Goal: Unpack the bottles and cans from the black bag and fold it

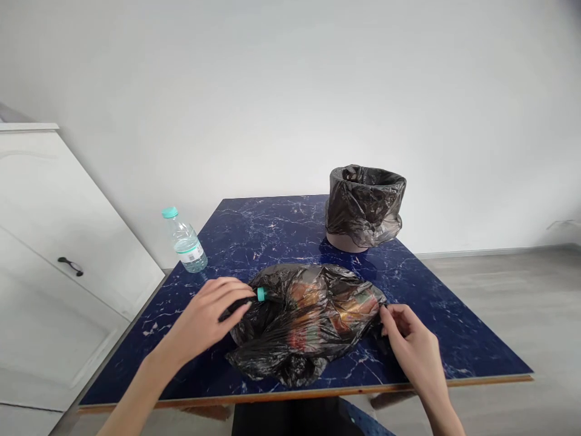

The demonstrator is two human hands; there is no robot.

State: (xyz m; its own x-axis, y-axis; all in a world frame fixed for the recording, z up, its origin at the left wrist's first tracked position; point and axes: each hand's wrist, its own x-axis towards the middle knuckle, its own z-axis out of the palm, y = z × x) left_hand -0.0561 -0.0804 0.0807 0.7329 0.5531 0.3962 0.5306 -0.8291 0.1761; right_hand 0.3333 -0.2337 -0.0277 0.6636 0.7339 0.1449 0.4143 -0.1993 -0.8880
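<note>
A black plastic bag (313, 321) lies crumpled near the front of the table, with orange, red and green wrappers or packets showing through its thin film. At its left side my left hand (218, 309) has a gathered fold of the bag between thumb and fingers. Just by those fingertips a small teal bottle cap (260, 294) pokes out from the bag; whatever is under it is hidden. My right hand (411, 339) pinches the bag's right edge between thumb and forefinger.
A bin (347, 243) lined with another black bag (365, 212) stands at the back right of the blue marbled table (272, 224). At the left edge is an upright clear bottle (190, 251) with a teal cap. A white cabinet (59, 290) stands left.
</note>
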